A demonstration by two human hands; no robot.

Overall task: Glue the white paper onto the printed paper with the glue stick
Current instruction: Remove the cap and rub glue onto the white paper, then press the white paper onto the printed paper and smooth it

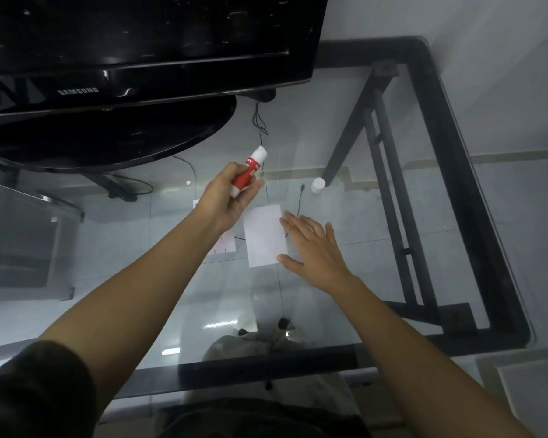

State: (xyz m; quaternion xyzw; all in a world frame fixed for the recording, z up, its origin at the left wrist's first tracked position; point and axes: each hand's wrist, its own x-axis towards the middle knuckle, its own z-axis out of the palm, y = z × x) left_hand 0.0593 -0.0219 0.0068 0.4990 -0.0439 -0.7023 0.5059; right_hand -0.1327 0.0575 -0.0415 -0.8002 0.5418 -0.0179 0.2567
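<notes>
Left hand [225,197] grips the uncapped glue stick [249,172] above the table [456,159]; right hand [310,248], open and empty, should flatten the white paper [264,240], just beside the printed paper [227,245], while gluing edge-to-edge.

Two papers [264,236], one glue stick [249,172], perhaps one cap [318,185]
</notes>
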